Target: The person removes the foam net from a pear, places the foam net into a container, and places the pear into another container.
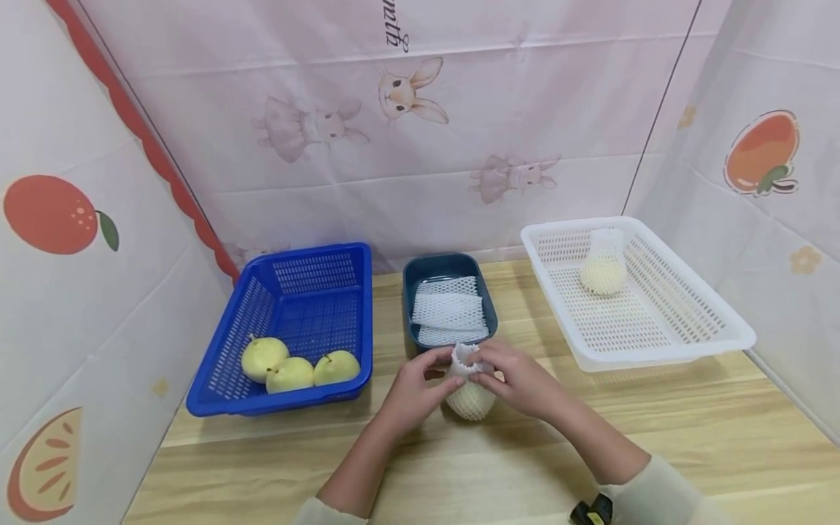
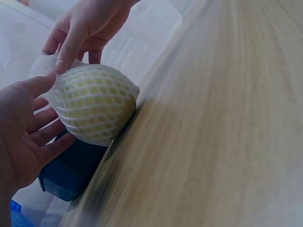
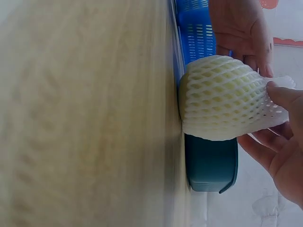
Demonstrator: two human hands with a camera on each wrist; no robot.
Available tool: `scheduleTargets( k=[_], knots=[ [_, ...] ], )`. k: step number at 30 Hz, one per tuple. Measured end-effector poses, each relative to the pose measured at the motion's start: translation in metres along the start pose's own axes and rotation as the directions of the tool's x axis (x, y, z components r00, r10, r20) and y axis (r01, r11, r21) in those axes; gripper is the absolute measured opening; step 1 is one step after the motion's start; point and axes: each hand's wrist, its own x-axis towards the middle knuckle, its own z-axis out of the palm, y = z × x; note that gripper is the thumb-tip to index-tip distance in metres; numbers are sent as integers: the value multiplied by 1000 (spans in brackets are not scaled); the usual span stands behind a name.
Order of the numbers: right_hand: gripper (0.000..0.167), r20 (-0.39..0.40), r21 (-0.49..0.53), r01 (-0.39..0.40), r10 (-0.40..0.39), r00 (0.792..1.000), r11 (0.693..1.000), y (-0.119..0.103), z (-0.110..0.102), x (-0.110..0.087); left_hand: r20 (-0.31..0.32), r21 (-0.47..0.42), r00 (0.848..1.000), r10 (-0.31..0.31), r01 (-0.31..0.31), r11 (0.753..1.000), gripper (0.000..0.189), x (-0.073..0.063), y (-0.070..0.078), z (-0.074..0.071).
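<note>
A pear (image 2: 97,104) in a white foam net sleeve (image 3: 227,97) stands on the table just in front of the teal tub. The sleeve's upper end rises above the fruit as an open collar. From the left, my left hand (image 1: 416,389) pinches this collar between thumb and fingers. My right hand (image 1: 521,379) grips the opposite side of it, thumb in front and index finger at the rim. In the right wrist view, the pear's bare base shows below the netting, down at the tabletop.
A blue basket (image 1: 366,321) at left holds three bare pears (image 1: 290,374). Flat foam nets (image 1: 449,311) lie in the teal tub (image 1: 492,319) at the middle. The white basket (image 1: 663,357) at right contains one netted pear (image 1: 604,271). A black object (image 1: 593,510) is by the right sleeve.
</note>
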Motion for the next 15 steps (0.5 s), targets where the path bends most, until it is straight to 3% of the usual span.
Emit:
scheduleTargets(
  k=[4, 10, 15],
  knots=[
    [22, -18, 46, -33, 34, 999, 998, -3, -1, -1, -20, 11, 1000, 1, -1, 1000, 38, 0, 1, 0],
    [24, -38, 142, -110, 117, 992, 984, -6, -5, -2, -61, -7, 996, 69, -70, 998, 27, -2, 0, 1],
    [21, -54, 196, -130, 143, 988, 972, -6, -6, -3, -95, 21, 991, 94, -92, 996, 20, -2, -1, 3]
  ],
)
